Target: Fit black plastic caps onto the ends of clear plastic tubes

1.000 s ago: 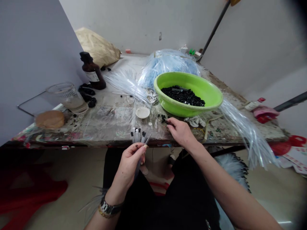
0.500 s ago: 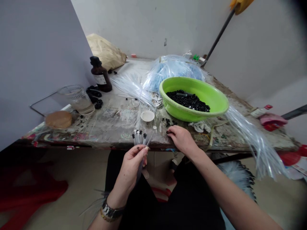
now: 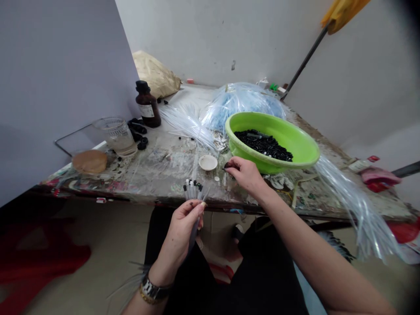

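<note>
My left hand (image 3: 185,223) is closed around a bunch of thin clear plastic tubes (image 3: 194,194), held upright at the table's front edge. Small black and white caps sit on several of their upper ends; the lower ends trail below my wrist. My right hand (image 3: 244,175) has thumb and fingers pinched together low over the table, beside a small white dish (image 3: 208,163). At its fingertips is a small black piece (image 3: 226,166), too small to make out well. Just behind that hand stands a green basin (image 3: 305,151) with many small black pieces (image 3: 262,144) inside.
Bundles of clear tubes (image 3: 354,205) hang over the right edge, and a bluish heap (image 3: 243,103) lies behind the basin. A brown bottle (image 3: 148,109), a glass jar (image 3: 120,138) and a round tan block (image 3: 89,162) stand at the left.
My right hand has moved slightly up and away from the edge, over the loose black pieces. My left hand keeps its hold on the tubes. The view has shifted a little.
</note>
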Available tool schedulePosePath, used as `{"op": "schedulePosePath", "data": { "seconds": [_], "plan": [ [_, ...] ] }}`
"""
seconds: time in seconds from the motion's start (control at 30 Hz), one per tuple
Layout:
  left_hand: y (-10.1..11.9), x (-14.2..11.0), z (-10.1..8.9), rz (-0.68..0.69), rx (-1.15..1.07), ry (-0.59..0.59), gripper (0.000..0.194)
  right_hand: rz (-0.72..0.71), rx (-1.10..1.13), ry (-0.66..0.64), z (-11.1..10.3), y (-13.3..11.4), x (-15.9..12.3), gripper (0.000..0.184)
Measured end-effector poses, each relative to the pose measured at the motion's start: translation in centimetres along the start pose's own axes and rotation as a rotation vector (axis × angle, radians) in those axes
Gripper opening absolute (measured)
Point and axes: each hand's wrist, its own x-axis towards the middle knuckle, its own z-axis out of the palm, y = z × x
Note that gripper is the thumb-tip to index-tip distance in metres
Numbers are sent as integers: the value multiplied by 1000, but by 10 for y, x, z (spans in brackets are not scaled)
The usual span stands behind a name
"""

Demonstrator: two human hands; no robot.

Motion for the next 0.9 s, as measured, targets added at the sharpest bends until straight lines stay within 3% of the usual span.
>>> {"op": "schedulePosePath", "data": {
  "seconds": [0.37, 0.9],
  "plan": [
    [0, 2, -3, -1, -16, 13, 19, -136, -339, -106, 19, -6, 36, 11],
    [-2, 2, -6, -17, -34, 39, 20, -250, -725, -285, 26, -39, 48, 25]
  ]
}}
